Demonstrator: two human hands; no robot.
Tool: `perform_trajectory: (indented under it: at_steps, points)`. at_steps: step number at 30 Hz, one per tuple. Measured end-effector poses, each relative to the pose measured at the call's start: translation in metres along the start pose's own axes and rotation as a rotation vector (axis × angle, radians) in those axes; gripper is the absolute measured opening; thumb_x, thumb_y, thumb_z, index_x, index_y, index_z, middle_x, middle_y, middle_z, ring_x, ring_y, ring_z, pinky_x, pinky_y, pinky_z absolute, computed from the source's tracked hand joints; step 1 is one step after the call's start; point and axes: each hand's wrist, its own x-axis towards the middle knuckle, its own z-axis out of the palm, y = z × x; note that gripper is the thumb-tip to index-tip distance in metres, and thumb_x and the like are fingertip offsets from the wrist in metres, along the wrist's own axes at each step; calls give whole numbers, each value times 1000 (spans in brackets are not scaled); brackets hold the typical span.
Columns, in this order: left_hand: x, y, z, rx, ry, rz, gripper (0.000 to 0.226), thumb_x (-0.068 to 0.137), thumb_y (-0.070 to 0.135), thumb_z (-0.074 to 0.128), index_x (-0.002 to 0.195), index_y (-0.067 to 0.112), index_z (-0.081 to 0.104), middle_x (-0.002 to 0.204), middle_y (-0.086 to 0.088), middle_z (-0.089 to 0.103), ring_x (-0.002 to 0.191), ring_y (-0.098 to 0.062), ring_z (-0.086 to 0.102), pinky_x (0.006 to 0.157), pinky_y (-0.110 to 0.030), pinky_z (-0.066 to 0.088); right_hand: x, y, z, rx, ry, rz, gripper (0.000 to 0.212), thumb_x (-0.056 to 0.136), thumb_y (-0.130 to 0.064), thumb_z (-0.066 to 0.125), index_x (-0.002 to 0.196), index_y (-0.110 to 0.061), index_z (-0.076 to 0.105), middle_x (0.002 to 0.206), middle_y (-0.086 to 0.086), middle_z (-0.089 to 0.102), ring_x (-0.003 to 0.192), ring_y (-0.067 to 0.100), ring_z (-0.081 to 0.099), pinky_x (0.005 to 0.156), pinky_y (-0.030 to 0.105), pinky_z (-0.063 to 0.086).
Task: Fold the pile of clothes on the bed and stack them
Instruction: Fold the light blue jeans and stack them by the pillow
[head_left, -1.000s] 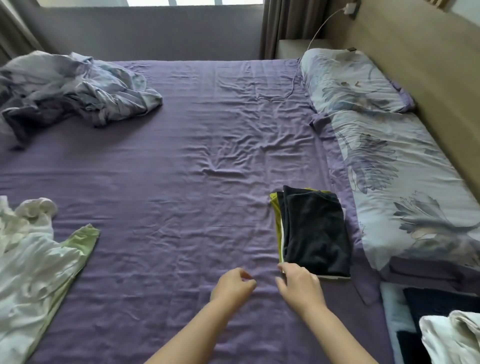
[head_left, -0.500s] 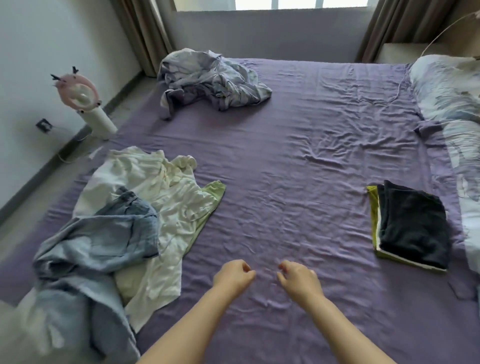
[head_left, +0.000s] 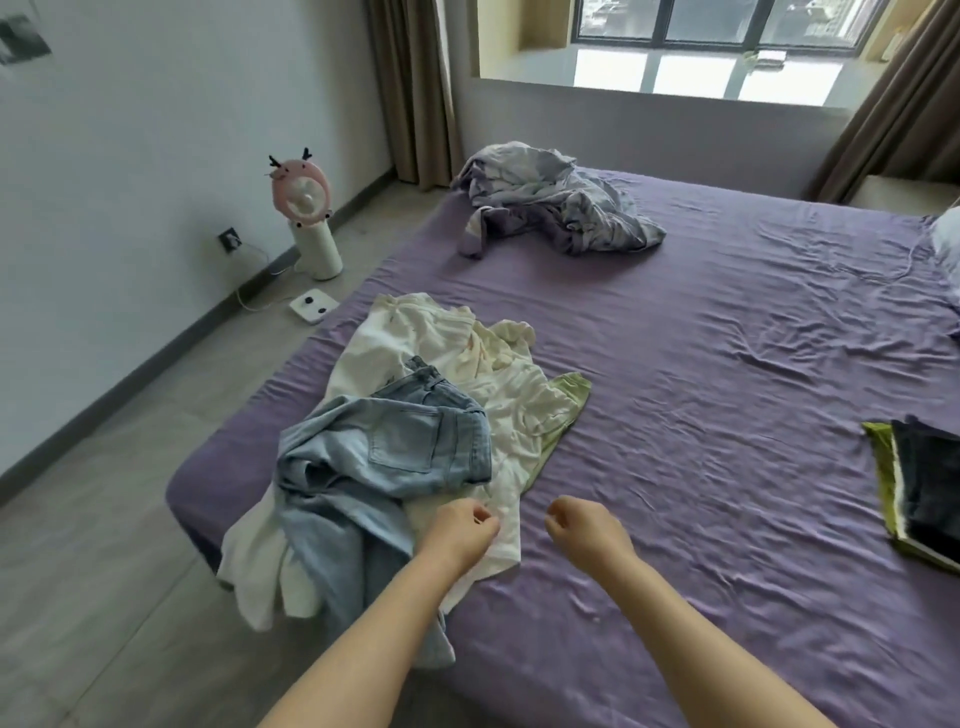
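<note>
On the left part of the purple bed (head_left: 727, 364) lies an unfolded pile: light blue jeans (head_left: 384, 457) on top of white garments (head_left: 447, 353), with a pale green piece (head_left: 569, 400) at its right edge. A folded stack (head_left: 924, 483), dark cloth over green, sits at the bed's right side. My left hand (head_left: 460, 532) hovers over the near edge of the white garment, fingers loosely curled and holding nothing I can make out. My right hand (head_left: 587, 530) is above bare sheet just right of the pile, loosely curled and empty.
A crumpled grey-purple duvet (head_left: 556, 208) lies at the far end of the bed. A pillow corner (head_left: 948, 239) shows at the right edge. On the floor to the left stand a pink fan (head_left: 306, 208) and a white scale (head_left: 313, 305).
My view has swung left from the folded stack to the unfolded pile. Both hands moved left with it, and the left hand is now over the white garment's edge.
</note>
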Motion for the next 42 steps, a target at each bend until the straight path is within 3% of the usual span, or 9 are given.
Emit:
perform_trajectory:
  at_steps: [3, 8, 14, 18, 23, 31, 34, 37, 42]
  points:
    - [0, -24, -25, -9, 31, -12, 22, 87, 34, 55, 100, 22, 68, 104, 3, 69, 99, -17, 63, 87, -31, 51, 6, -30, 7, -15, -24, -30, 20, 93, -29, 45, 80, -16, 55, 91, 3, 65, 88, 25, 60, 64, 29, 37]
    - [13, -52, -49, -73, 66, -52, 18, 87, 31, 54, 94, 23, 68, 101, 3, 70, 96, -16, 64, 87, -30, 50, 30, -59, 16, -48, -48, -62, 25, 94, -34, 47, 94, -16, 64, 95, 0, 67, 88, 20, 61, 69, 30, 47]
    - [55, -67, -56, -51, 43, -75, 20, 89, 33, 55, 98, 21, 68, 101, 0, 71, 97, -18, 64, 86, -28, 49, 77, -62, 30, -55, -113, -41, 20, 94, -33, 46, 86, -20, 58, 96, 0, 65, 89, 20, 60, 67, 29, 44]
    - [95, -65, -54, -21, 41, -76, 22, 91, 35, 54, 105, 24, 67, 108, 4, 68, 102, -13, 60, 85, -24, 46, 123, -54, 40, -25, -150, -27, 25, 96, -33, 45, 106, -19, 62, 108, 0, 66, 97, 18, 61, 74, 31, 48]
    - [152, -56, -40, -21, -25, -74, 28, 92, 36, 54, 115, 22, 63, 115, 6, 66, 104, -9, 59, 87, -20, 44, 186, -50, 62, 122, -190, 40, 42, 95, -31, 52, 133, -16, 45, 131, 2, 54, 120, 18, 52, 91, 29, 43]
    - [201, -61, -35, -42, -61, -120, 37, 92, 30, 56, 127, 17, 58, 128, 1, 58, 117, -12, 54, 97, -21, 39, 242, -64, 89, 327, -254, 241, 31, 85, -32, 63, 96, -18, 37, 92, 2, 62, 87, 22, 62, 75, 34, 48]
    - [210, -67, -39, -6, -94, -116, 41, 92, 28, 58, 131, 18, 54, 131, 1, 56, 118, -11, 52, 95, -17, 36, 250, -68, 89, 462, -268, 273, 22, 83, -25, 68, 92, -21, 48, 83, -3, 60, 83, 20, 62, 72, 31, 48]
    - [214, -66, -45, 18, -136, -82, 49, 89, 28, 62, 135, 19, 49, 135, 2, 52, 121, -12, 50, 96, -17, 35, 251, -74, 80, 626, -292, 226, 6, 86, -12, 66, 83, -14, 62, 75, -1, 63, 73, 16, 60, 65, 26, 45]
    - [212, -45, -70, -46, -70, 34, 51, 84, 21, 70, 132, 15, 52, 127, -1, 59, 116, -15, 56, 92, -17, 40, 243, -109, 25, 736, -169, 41, 27, 93, -14, 57, 83, 11, 58, 73, 10, 46, 70, 18, 41, 62, 29, 29]
